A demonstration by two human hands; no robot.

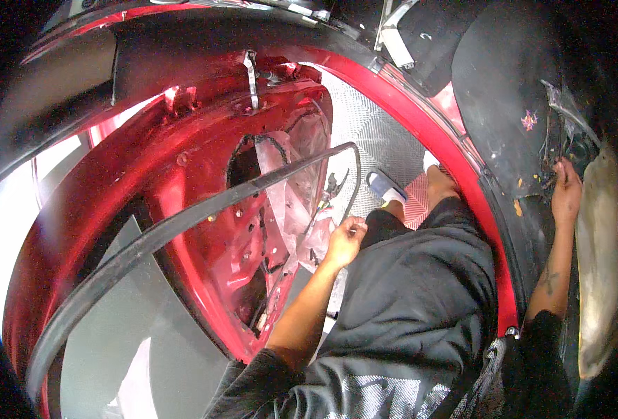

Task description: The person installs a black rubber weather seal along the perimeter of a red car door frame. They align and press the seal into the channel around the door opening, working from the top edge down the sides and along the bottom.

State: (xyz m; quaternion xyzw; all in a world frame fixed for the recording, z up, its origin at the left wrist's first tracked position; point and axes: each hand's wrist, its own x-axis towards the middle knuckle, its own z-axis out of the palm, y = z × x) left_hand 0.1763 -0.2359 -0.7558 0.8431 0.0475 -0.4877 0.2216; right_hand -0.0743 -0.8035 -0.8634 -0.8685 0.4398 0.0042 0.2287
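My left hand (347, 241) is in front of the opened red car door (211, 174). Its fingers are curled in, and whether anything is between them is hidden. A long black curved bar (239, 188), like a window frame or rubber seal, arches over the door and bends down close to these fingers; I cannot tell if they touch. To the right, my right hand (567, 190) reaches into the car's dark interior. Its fingers are bent together at some dark parts (580, 150), and what they grip is too dark to make out.
The door's inner metal is bare, with cut-outs, torn clear film (274, 167) and loose wiring (333, 185). A metal door check strap (252, 80) joins door and body. The red sill (421, 115) curves beside my legs. A worn tan panel (599, 258) lies right of my right forearm.
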